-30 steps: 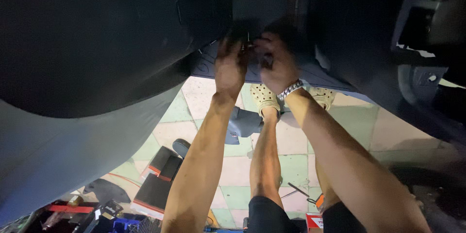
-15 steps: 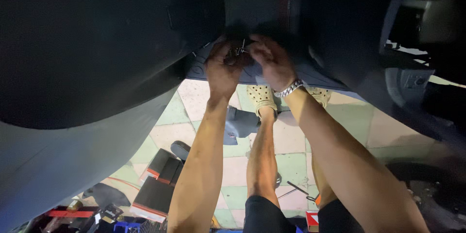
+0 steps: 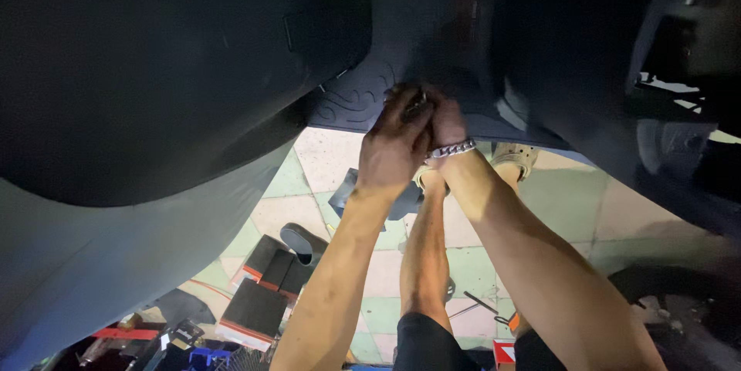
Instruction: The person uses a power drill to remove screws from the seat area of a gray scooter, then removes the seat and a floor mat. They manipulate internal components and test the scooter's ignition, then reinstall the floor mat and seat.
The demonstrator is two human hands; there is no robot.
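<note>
Both my hands are raised to the dark underside of a vehicle (image 3: 193, 70). My left hand (image 3: 394, 147) and my right hand (image 3: 446, 120) press close together around a small metal piece (image 3: 419, 101) at the edge of a black ribbed panel (image 3: 355, 101). A silver bracelet (image 3: 451, 149) circles my right wrist. The fingers of both hands curl around the piece, and what it is stays hard to make out in the dark.
Below, a floor of pale green and cream tiles (image 3: 324, 155) shows. Black cases with red trim (image 3: 258, 286) lie at the lower left, near a red tool (image 3: 123, 334). My bare leg (image 3: 424, 255) and beige perforated shoes (image 3: 515, 156) are under my arms. More dark vehicle parts hang right.
My hands have drawn closer together and now overlap on the small piece; the view has shifted slightly right and the left hand covers more of the right.
</note>
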